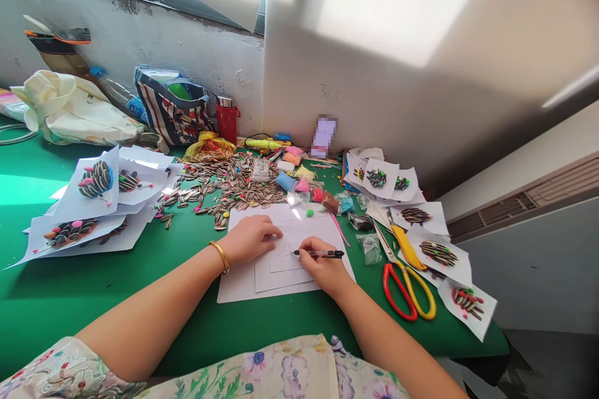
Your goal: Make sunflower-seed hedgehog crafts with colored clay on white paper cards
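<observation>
A black pen [331, 254] is pinched in my right hand [327, 268], its tip on the white paper [290, 262]. Faint curved lines are drawn on that small sheet, to the left of the tip. Beneath it lie larger white sheets [234, 280]. My left hand [250, 239] rests on the left part of the paper, fingers stretched forward and thumb apart, holding nothing. A gold bracelet [220, 257] circles the left wrist. Just beyond the sheets spreads a pile of striped sunflower seeds [234, 181]. A green clay lump [309, 213] sits at the paper's top edge.
Scissors [402, 287] and a yellow cutter [408, 248] lie at right, beside seed-decorated cards [440, 252]. More decorated cards [88, 193] are stacked at left. Clay packets [285, 181], a red flask [227, 121], bags [173, 106] and a phone [324, 137] stand toward the wall.
</observation>
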Available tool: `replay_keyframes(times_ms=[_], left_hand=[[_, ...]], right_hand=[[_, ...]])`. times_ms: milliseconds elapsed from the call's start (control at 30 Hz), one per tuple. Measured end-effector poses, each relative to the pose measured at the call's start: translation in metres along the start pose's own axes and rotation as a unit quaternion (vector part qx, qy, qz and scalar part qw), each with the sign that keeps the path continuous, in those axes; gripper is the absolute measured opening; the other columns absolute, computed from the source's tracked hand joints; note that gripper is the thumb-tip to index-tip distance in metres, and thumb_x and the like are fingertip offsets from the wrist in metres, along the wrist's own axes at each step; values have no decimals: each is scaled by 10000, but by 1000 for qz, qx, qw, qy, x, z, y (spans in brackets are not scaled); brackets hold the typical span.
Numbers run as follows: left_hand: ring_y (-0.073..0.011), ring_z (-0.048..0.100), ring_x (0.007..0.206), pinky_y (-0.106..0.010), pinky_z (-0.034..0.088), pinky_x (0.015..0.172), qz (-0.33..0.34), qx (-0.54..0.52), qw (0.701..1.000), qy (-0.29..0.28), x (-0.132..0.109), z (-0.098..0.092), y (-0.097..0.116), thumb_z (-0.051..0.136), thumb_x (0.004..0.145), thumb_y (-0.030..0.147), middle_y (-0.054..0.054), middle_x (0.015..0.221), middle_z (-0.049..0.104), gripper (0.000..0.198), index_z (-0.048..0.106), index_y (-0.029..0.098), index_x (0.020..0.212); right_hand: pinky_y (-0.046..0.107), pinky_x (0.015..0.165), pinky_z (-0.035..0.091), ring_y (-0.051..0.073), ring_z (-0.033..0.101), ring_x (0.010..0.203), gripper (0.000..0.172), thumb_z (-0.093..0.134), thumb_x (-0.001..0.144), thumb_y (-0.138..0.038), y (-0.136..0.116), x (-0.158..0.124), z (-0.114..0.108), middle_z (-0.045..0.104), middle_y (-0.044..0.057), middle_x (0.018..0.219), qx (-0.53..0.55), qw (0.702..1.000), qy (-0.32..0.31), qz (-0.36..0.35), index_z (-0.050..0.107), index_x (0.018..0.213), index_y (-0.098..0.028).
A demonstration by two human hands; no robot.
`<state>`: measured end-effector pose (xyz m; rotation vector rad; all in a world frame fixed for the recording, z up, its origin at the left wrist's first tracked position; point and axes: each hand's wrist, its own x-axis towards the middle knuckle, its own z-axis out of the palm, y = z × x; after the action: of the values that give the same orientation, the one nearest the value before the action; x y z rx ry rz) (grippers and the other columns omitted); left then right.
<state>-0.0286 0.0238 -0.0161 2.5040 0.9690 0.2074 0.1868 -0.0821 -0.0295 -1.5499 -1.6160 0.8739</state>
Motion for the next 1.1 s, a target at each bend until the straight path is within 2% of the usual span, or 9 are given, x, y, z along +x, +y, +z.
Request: replay_keyframes(times_ms=[333,567,1100], left_hand=[[-226,615,947,-310,437,823,0,-4,1000,4,0,0,1,665,815,256,-43,1001,665,269,736,282,1073],[-224,616,938,-309,438,816,-2,-7,1000,7,-1,0,2,669,809,258,-37,997,664,270,736,290,1068],[-225,618,941,-306,436,804,-3,0,1000,6,0,0,1,672,811,270,-34,997,666,267,739,295,1068]], right_hand=[[269,629,436,169,578,692,126,533,870,-302,5,2,2,646,3,751,25,999,24,-1,619,836,-216],[282,676,449,178,595,731,131,531,877,-305,1,5,8,666,6,787,9,1000,12,-9,634,862,-224],[274,659,431,167,578,715,132,528,875,-293,-1,6,8,653,-6,769,-10,1000,3,-16,641,860,-225]])
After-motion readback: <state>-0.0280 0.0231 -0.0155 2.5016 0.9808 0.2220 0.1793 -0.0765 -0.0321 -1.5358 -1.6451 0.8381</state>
